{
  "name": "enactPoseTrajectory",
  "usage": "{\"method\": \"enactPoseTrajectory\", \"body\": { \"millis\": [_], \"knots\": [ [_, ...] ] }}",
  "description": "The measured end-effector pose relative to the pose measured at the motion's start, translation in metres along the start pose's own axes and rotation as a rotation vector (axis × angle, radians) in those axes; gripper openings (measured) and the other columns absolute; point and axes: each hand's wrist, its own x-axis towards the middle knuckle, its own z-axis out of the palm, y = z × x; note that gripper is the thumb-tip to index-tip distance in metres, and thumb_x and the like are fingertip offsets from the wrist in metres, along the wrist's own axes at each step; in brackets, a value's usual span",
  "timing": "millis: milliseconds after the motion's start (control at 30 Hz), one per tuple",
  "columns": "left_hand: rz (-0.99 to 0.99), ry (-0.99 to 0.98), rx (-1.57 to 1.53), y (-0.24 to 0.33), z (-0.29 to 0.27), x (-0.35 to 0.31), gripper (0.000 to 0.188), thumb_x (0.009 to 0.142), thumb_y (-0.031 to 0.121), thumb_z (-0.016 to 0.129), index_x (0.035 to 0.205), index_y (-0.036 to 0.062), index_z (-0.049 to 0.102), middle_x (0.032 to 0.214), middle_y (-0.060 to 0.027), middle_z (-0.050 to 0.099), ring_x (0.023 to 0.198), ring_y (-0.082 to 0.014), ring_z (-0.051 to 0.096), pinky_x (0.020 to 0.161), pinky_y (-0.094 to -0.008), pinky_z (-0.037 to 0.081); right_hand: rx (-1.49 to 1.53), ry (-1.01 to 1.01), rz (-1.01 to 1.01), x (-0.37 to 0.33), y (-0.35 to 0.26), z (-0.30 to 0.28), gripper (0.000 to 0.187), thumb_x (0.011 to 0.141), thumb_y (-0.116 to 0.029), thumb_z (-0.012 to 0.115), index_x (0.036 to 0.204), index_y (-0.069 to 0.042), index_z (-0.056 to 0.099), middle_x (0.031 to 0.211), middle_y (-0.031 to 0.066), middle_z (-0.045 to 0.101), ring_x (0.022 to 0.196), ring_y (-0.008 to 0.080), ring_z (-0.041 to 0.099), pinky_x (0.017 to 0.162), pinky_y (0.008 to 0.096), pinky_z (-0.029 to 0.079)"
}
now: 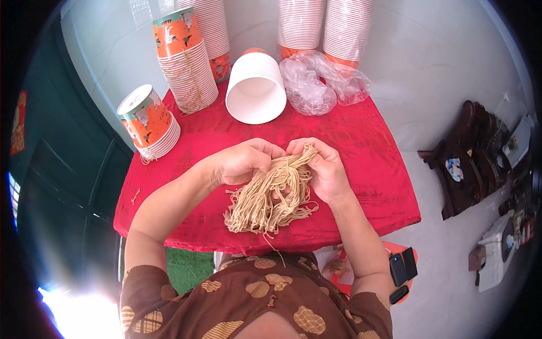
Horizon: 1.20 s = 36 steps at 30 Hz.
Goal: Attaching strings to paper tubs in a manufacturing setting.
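Note:
A thick bundle of beige string (261, 204) hangs over the near middle of the red-covered table, its loose ends spread out below. My right hand (328, 174) is closed around the gathered top of the bundle. My left hand (244, 163) has its fingers curled in a pinch at the bundle's upper left side, and its fingertips seem to be on the strands. A single strand dangles past the table's front edge toward my lap. Just beyond my hands, a stack of white paper buckets (257, 113) lies on its side with the open mouth facing me.
Orange patterned paper buckets (148, 127) stand upside down at the left, with a taller stack (189, 73) behind. More stacks (299, 28) rise at the back, beside crumpled clear plastic (316, 85). The red cloth (372, 186) covers the table. A phone (398, 268) rests below right.

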Motion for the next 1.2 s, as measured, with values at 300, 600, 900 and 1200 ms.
{"method": "enactPoseTrajectory", "body": {
  "millis": [300, 600, 900, 1200],
  "knots": [
    [0.027, 0.168, 0.073, -0.007, 0.000, -0.001, 0.030, 0.094, 0.029, 0.062, 0.102, 0.0001, 0.060, 0.086, -0.0066, 0.066, 0.069, -0.0114, 0.065, 0.051, -0.0225, 0.055, -1.262, -0.002, -0.496, 0.002, -0.013, 0.006, 0.010, 0.081, 0.000, 0.064, 0.088, -0.002, 0.058, 0.095, 0.0091, 0.061, 0.092, 0.0213, 0.057, 0.082, 0.0308, 0.044],
    [0.040, 0.125, -0.034, -0.011, -0.002, -0.002, 0.035, 0.099, 0.023, 0.050, 0.115, -0.0071, 0.058, 0.092, -0.0146, 0.068, 0.071, -0.0180, 0.068, 0.056, -0.0275, 0.058, -0.415, 0.091, -0.104, 0.000, 0.001, -0.003, 0.028, 0.100, -0.022, 0.048, 0.095, 0.002, 0.062, 0.094, 0.0063, 0.065, 0.088, 0.0128, 0.059, 0.083, 0.0292, 0.047],
    [0.060, 0.126, 0.042, -0.008, 0.005, -0.007, 0.065, 0.093, 0.052, 0.054, 0.114, -0.0092, 0.058, 0.088, -0.0144, 0.067, 0.069, -0.0192, 0.067, 0.061, -0.0292, 0.057, 0.000, 0.220, 0.101, 0.000, 0.001, -0.004, 0.034, 0.102, -0.026, 0.043, 0.096, 0.002, 0.061, 0.096, 0.0117, 0.065, 0.088, 0.0182, 0.062, 0.087, 0.0330, 0.049],
    [0.093, 0.046, -0.018, -0.017, -0.003, -0.008, 0.053, 0.089, 0.045, 0.066, 0.112, -0.0027, 0.058, 0.091, -0.0089, 0.067, 0.070, -0.0133, 0.065, 0.059, -0.0250, 0.055, -1.243, 0.279, -0.579, 0.002, -0.001, 0.010, 0.016, 0.079, 0.009, 0.063, 0.094, 0.002, 0.059, 0.086, 0.0114, 0.059, 0.079, 0.0207, 0.061, 0.070, 0.0299, 0.049]
  ]
}}
